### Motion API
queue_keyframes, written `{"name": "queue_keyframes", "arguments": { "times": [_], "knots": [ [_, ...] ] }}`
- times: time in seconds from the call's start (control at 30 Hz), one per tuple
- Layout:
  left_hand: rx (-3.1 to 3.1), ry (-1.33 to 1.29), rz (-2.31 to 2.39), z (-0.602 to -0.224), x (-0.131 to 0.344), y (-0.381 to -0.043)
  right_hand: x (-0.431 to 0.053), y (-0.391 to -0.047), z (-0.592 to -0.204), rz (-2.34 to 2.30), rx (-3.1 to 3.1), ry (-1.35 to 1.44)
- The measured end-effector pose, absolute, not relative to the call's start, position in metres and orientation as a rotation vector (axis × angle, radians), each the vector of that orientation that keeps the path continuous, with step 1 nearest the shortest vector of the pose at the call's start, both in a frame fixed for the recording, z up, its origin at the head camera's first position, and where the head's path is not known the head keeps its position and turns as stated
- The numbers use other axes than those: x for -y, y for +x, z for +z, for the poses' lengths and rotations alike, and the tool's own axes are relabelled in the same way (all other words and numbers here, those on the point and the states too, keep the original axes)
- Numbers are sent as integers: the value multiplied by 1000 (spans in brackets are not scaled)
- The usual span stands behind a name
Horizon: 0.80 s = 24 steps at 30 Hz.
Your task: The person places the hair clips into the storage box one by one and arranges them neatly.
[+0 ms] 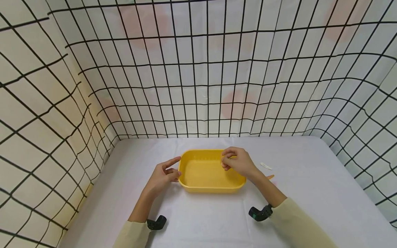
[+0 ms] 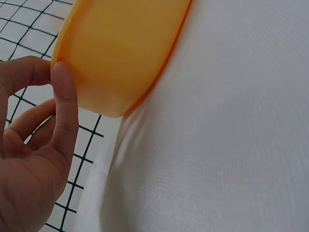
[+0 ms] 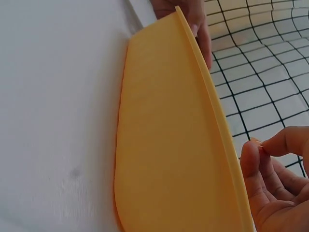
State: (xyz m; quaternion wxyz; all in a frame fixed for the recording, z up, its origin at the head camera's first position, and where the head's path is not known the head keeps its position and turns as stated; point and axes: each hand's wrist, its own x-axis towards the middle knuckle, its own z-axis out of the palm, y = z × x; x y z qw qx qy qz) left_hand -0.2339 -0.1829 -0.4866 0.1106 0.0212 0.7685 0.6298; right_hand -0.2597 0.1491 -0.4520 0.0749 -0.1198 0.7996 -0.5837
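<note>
holds the yellow tray (image 1: 201, 174) on the surface (image 1: 201, 220) with left grip (image 1: 162, 175); with right grip (image 1: 237, 162), pinches a tiny item (image 3: 259, 143), clearest from right wrist. shows, from head view only, a white sliver (image 1: 266, 166) beside.

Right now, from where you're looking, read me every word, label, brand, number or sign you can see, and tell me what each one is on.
No text can be read in any view.
Yellow tray: no lettering or label on the sides that show.
Right wrist's black device: a small greenish patch, too small to tell whether it carries any marking.
Left wrist's black device: nothing readable.
</note>
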Motion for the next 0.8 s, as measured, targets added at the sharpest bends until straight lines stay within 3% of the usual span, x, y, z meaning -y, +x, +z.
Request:
{"name": "queue_keyframes", "arguments": {
  "times": [0.8],
  "knots": [
    [-2215,92,1886,-489,182,-236,-48,-274,-474,-1654,-2236,-57]
  ]
}}
